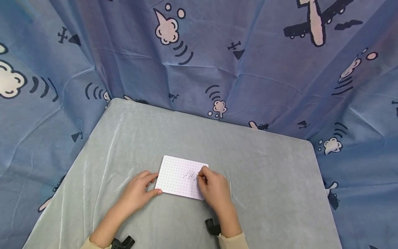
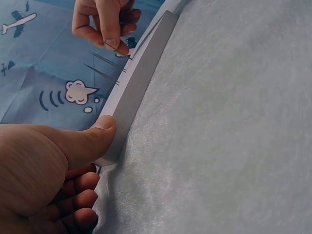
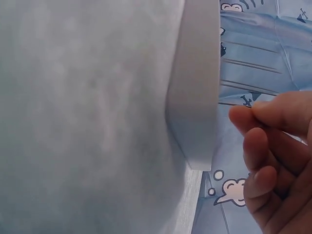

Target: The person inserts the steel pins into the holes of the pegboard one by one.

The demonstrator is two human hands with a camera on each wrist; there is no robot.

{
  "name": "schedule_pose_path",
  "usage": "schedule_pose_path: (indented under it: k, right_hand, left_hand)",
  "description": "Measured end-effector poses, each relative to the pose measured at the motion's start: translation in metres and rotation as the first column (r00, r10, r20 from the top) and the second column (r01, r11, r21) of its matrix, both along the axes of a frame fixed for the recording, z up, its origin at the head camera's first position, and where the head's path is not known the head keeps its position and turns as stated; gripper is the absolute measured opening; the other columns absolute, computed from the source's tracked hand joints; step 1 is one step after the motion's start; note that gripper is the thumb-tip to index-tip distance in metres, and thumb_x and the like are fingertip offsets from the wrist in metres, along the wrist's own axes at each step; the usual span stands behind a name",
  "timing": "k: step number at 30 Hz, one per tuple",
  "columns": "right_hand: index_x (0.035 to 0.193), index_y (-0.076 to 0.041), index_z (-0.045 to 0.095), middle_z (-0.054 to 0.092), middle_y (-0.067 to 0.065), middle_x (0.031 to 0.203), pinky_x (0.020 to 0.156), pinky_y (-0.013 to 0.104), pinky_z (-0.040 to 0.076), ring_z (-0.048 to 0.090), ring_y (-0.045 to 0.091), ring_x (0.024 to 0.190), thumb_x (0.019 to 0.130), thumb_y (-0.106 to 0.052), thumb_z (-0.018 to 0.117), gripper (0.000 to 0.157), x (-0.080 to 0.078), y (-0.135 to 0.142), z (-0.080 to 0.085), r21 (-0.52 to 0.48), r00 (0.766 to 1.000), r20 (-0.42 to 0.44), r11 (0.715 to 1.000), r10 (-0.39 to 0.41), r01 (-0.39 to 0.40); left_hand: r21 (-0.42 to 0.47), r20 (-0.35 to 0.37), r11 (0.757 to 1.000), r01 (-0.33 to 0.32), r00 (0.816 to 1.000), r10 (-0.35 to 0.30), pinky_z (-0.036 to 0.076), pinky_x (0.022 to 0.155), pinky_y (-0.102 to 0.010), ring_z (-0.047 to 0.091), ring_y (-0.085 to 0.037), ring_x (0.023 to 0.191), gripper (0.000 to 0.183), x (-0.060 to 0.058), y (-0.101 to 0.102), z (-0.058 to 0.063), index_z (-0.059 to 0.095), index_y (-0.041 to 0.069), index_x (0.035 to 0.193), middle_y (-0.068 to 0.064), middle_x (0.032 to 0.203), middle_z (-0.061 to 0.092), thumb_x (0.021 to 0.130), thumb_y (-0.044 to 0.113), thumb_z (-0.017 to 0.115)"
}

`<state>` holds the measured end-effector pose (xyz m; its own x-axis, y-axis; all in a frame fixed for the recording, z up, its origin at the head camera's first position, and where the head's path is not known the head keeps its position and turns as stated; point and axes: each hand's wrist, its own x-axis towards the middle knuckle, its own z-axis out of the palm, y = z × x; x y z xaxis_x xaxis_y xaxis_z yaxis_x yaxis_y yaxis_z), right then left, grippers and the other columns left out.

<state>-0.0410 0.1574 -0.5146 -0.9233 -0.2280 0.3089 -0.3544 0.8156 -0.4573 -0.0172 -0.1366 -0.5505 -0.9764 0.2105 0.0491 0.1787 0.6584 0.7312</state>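
By the right grip (image 1: 215,188) a thin pin (image 3: 235,104) is pinched at a dotted board (image 1: 174,178), held by the left grip (image 1: 136,190) midway between the side edges of the table (image 1: 276,173); likely light, stiff and slippery, the pin is best taken near its top.

The white block (image 1: 174,176) is dotted, apparently in grey.

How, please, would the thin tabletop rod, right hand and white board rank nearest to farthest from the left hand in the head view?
1. White board: touching the left hand, on its right.
2. Right hand: at the board's right end.
3. Thin rod: right of the right hand.
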Motion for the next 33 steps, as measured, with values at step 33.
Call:
schedule_pose_path:
  k: [33]
  right_hand:
    - [0.111,-0.012,0.079,0.072,-0.003,0.091,0.067,0.038,0.052,0.062,0.013,0.074,0.095,-0.01,0.08,0.016,0.007,0.052,0.025,0.01,0.939,0.23,0.966,-0.255,0.26]
  left_hand:
    - [-0.015,-0.003,1.0,0.013,1.0,-0.013,0.045,0.072,-0.029,0.05,-0.007,0.082,0.051,0.001,0.002,0.003,0.078,0.006,0.126,0.011,0.096,0.059,0.082,0.022,0.099]
